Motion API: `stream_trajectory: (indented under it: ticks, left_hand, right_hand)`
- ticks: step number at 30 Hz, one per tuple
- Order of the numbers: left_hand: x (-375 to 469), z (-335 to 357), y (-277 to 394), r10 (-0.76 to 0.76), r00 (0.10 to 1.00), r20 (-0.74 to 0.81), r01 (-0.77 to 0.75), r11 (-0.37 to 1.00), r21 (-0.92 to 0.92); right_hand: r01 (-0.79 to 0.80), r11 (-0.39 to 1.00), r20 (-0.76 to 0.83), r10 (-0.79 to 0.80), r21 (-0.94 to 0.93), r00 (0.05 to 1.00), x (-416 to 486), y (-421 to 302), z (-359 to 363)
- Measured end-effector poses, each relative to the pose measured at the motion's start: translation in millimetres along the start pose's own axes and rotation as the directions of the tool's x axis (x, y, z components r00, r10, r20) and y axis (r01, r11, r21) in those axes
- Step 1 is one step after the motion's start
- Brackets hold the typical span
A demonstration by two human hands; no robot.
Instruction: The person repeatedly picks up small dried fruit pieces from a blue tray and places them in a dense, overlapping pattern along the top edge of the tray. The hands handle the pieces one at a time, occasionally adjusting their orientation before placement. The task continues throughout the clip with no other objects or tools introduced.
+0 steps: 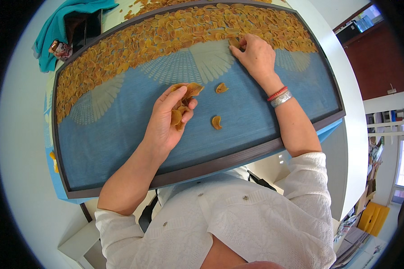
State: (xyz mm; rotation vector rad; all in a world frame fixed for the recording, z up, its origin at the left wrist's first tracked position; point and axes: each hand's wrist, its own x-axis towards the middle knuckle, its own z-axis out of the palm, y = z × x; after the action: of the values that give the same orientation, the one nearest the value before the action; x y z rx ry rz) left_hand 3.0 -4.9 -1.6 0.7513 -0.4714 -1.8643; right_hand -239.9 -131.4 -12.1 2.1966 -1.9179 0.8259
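A dark-framed mesh drying screen (138,148) lies before me over a blue cloth printed with pale fan shapes. Thin amber-brown dried slices (175,30) cover its far part in a dense, curved band. My left hand (171,114) is cupped over the near middle, holding several curled slices (176,117) between thumb and fingers. At the near edge of the band, my right hand (257,57) pinches a single slice (234,42) between thumb and fingers. Two loose curled pieces, an upper one (221,88) and a lower one (216,122), rest on the mesh between the hands.
A teal towel (52,32), a dark box (91,27) and a patterned jar (60,50) are at the far left. More slices (148,6) lie beyond the frame. The screen's raised rim (222,164) runs along my side. A yellow object (54,162) lies left of it.
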Motion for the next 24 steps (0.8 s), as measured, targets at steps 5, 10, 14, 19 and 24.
stream_trajectory:
  ticks: [5,10,14,19,24]
  left_hand:
    - [0.4,-2.8,-0.2,0.000,1.000,-0.011,0.000,1.000,0.000]
    - [0.1,-0.3,-0.3,-0.001,1.000,-0.014,0.001,1.000,0.003]
    - [1.7,-2.3,-0.4,-0.001,1.000,-0.012,0.001,1.000,-0.013]
    - [2.9,-2.9,0.4,-0.005,1.000,0.021,0.005,1.000,-0.007]
    - [0.7,-2.6,2.0,-0.010,0.999,0.033,0.010,1.000,-0.015]
  right_hand:
    - [-0.071,0.996,-0.044,0.073,0.061,0.996,4.6,3.8,-13.2]
    - [-0.070,0.991,-0.132,0.084,0.112,0.988,8.1,19.2,-12.2]
    - [-0.033,0.988,-0.122,0.052,0.149,0.991,7.3,19.5,-9.0]
    - [0.012,0.951,-0.090,0.017,0.309,0.996,8.9,18.7,-8.6]
    - [0.032,0.744,0.111,-0.143,0.668,0.983,5.2,-5.7,-16.5]
